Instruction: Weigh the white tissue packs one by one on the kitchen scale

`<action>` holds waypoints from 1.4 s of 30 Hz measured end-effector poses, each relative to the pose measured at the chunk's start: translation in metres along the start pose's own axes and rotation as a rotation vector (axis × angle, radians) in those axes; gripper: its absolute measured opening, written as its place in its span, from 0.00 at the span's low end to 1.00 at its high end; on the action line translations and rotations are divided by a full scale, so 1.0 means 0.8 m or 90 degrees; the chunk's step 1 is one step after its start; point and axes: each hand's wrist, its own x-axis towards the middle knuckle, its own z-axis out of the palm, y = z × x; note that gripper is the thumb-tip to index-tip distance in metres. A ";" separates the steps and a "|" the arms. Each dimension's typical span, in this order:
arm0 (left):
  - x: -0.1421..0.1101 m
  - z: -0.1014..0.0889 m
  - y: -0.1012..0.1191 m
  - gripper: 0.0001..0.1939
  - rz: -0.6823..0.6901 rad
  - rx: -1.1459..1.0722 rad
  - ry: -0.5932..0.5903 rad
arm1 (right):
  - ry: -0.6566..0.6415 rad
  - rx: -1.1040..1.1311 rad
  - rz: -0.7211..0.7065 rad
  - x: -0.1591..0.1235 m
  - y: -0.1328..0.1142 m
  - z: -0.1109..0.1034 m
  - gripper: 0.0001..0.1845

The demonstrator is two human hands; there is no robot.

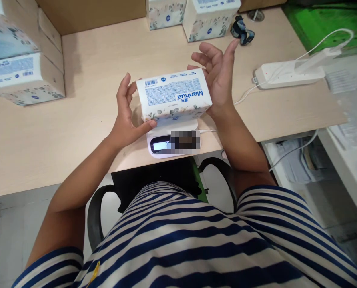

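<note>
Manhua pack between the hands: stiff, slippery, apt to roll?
The Manhua pack would probably slide rather than roll, given its flat, boxy faces. Its smooth printed surface may be somewhat slippery. Slightly rounded edges hint it could give under a squeeze.

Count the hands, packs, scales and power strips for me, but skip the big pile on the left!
2 hands: left hand, right hand
3 packs: near pack, back left pack, back right pack
1 scale
1 power strip
Total: 7
</note>
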 end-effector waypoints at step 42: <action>-0.008 -0.003 0.015 0.69 -0.042 0.008 0.064 | 0.000 -0.150 -0.045 -0.023 -0.063 -0.026 0.57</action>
